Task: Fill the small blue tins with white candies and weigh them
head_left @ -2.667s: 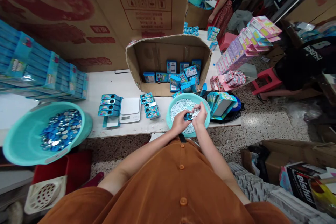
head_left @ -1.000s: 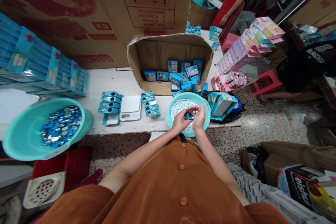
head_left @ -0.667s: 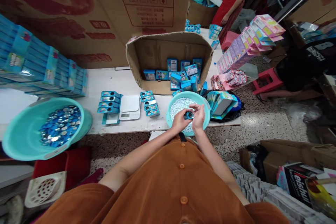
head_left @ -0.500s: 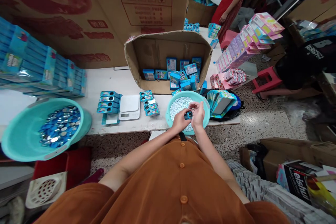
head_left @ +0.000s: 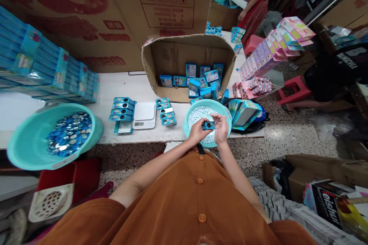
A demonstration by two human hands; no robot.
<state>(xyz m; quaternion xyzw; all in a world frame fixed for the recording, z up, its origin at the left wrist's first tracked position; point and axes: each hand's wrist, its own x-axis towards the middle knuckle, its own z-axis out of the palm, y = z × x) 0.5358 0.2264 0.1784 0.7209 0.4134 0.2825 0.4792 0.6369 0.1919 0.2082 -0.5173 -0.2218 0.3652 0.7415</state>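
Note:
My left hand (head_left: 199, 131) grips a small blue box (head_left: 208, 125) with a round dark hole in its top, above a turquoise basin (head_left: 229, 116) of small pale blue candies (head_left: 198, 114). My right hand (head_left: 220, 128) is at the box's right end, palm inward, its fingers loosely curved but apart. Whether it touches the box or has candies in the palm is too small to tell. To the left, a row of similar blue boxes (head_left: 166, 111) with round holes stands beside a white scale (head_left: 144, 115).
A cut-open carton (head_left: 172, 55) with several blue boxes lies behind the basin. Blue cartons (head_left: 244, 114) sit to its right. Farther left are another box stack (head_left: 123, 109) and a turquoise basin (head_left: 25, 134) of shiny blue-silver pieces (head_left: 69, 134). Another person (head_left: 260, 7) stands at the back.
My right hand has drawn slightly right and its fingers have opened out, so more of the small blue box shows. My left hand still holds it. The view has shifted a little.

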